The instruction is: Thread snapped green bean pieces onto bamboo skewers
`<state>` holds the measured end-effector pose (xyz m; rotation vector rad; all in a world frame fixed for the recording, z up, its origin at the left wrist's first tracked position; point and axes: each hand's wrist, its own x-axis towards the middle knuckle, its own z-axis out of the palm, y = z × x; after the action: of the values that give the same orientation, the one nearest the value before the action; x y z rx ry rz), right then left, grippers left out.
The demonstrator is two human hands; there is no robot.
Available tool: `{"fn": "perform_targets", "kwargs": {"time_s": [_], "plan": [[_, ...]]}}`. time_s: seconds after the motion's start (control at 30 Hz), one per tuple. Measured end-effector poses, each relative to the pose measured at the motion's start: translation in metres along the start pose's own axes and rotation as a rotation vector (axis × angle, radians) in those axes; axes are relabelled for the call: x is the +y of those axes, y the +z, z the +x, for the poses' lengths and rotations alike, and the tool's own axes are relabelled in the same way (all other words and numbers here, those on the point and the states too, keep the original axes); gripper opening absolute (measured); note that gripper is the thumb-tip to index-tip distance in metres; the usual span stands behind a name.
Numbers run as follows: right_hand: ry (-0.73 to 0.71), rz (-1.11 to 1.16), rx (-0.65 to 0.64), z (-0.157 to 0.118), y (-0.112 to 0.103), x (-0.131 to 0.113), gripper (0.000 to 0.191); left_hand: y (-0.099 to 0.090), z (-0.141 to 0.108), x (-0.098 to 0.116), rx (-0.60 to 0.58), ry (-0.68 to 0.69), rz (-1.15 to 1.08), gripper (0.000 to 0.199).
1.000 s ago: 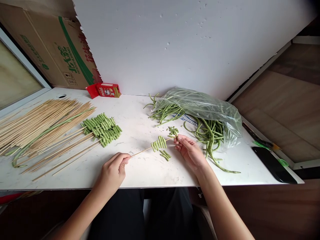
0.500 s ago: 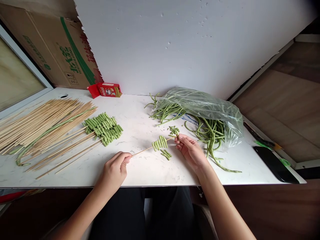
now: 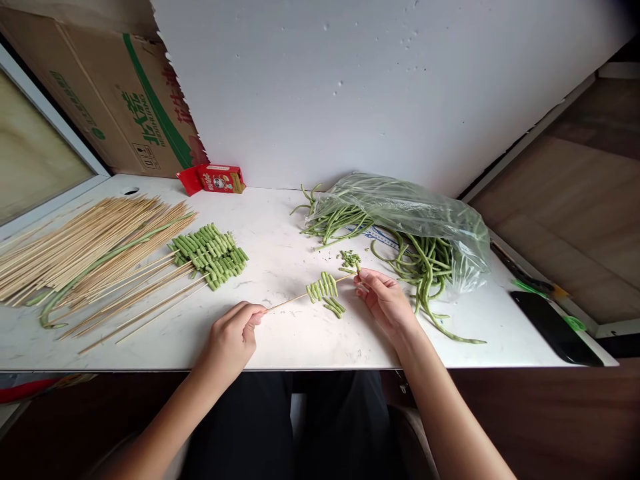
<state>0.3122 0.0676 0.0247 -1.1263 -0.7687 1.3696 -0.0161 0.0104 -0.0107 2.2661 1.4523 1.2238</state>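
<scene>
My left hand (image 3: 236, 331) pinches the near end of a thin bamboo skewer (image 3: 286, 303), which slants up to the right above the table. Several cut green bean pieces (image 3: 322, 287) are threaded crosswise along its far half. At the skewer's tip, my right hand (image 3: 384, 299) has thumb and fingers closed on a short green bean piece (image 3: 358, 267). Whether the tip has entered that piece, I cannot tell. A few loose bean pieces (image 3: 334, 307) lie just below the threaded ones, and a small heap of bean ends (image 3: 350, 259) lies behind the right hand.
Filled bean skewers (image 3: 210, 257) are stacked left of centre, beside many bare skewers (image 3: 85, 250) with a long bean across them. A clear plastic bag (image 3: 415, 203) spills long green beans (image 3: 427, 267) on the right. A red box (image 3: 223, 179) and a black phone (image 3: 553, 327) also lie there.
The whole view has shifted slightly. Both hands keep nearly the same places and the same grips, with only tiny movement at the skewer's tip.
</scene>
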Motion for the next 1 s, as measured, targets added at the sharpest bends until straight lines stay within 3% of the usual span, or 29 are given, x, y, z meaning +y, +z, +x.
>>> {"fn": "perform_targets", "kwargs": {"time_s": [0.3,1.0], "plan": [[-0.022,-0.016,0.035,-0.001,0.0026,0.0008,0.03,-0.001,0.0025,0.0027,0.012,0.013,-0.006,0.028],[-0.016,0.005,-0.059,-0.0073,0.0098,-0.0018,0.026,-0.0031,0.0061,0.0078,0.027,-0.01,-0.028,0.028]]}}
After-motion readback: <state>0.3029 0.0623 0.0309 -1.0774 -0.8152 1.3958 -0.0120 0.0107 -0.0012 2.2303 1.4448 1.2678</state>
